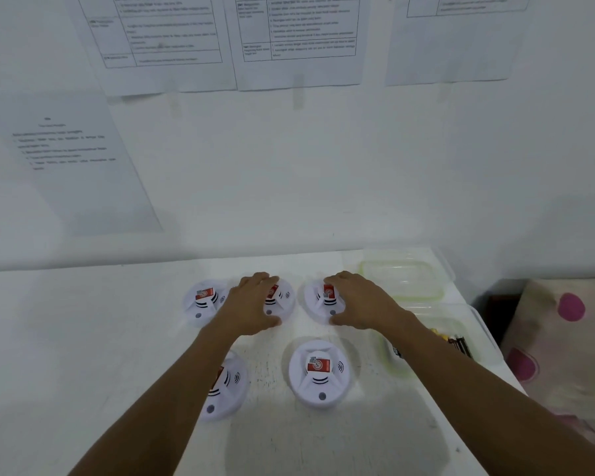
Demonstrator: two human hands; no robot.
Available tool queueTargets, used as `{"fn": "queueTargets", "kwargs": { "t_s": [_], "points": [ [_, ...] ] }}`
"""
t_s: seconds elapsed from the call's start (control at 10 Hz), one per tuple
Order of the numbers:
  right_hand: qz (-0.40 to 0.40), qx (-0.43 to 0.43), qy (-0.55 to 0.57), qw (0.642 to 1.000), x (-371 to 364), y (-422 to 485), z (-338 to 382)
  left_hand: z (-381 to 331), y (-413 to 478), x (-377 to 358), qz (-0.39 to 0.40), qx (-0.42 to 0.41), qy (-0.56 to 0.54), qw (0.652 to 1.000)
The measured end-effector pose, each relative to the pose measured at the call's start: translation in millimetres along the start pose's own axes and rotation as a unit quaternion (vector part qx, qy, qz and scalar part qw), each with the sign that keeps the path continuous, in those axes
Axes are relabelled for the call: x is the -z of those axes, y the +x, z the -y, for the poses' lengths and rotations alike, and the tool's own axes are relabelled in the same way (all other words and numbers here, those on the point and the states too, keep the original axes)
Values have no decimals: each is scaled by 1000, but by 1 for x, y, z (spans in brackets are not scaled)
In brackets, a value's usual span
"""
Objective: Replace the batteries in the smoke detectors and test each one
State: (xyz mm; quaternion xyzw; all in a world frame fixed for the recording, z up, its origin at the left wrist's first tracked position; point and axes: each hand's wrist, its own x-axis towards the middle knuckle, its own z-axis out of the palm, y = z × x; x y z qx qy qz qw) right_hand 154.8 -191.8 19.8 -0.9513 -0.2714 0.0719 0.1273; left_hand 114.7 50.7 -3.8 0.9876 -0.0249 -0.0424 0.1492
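Several round white smoke detectors with red labels lie on the white table (83,338). Three form a back row: the left one (203,302), the middle one (279,298) and the right one (320,300). Two lie nearer: one (318,372) in full view, another (231,386) half hidden under my left forearm. My left hand (255,307) curls over the back middle detector, thumb at its near edge. My right hand (358,304) grips the back right detector, fingers on its far side and thumb on its near side.
A clear plastic lid (406,280) lies at the table's back right. In front of it stands a clear container (471,338) holding small yellow and dark items, partly hidden by my right arm. Printed sheets (172,42) hang on the wall. A spotted cushion (564,321) is at far right.
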Motion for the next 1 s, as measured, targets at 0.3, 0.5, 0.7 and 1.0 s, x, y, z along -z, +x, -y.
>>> {"fn": "queueTargets", "kwargs": {
  "t_s": [0.3,0.5,0.7,1.0],
  "points": [
    [-14,-38,-5,999,-7,4,7,10,1,-2,2,-4,-36,999],
    [-19,-57,-11,998,-10,1,12,11,-4,-1,6,-11,-43,999],
    [-105,15,18,994,-14,-24,29,2,-29,0,-73,-30,-40,996],
    [-144,48,33,988,-36,-60,63,9,-73,-9,-126,-95,-18,987]
  ]
}}
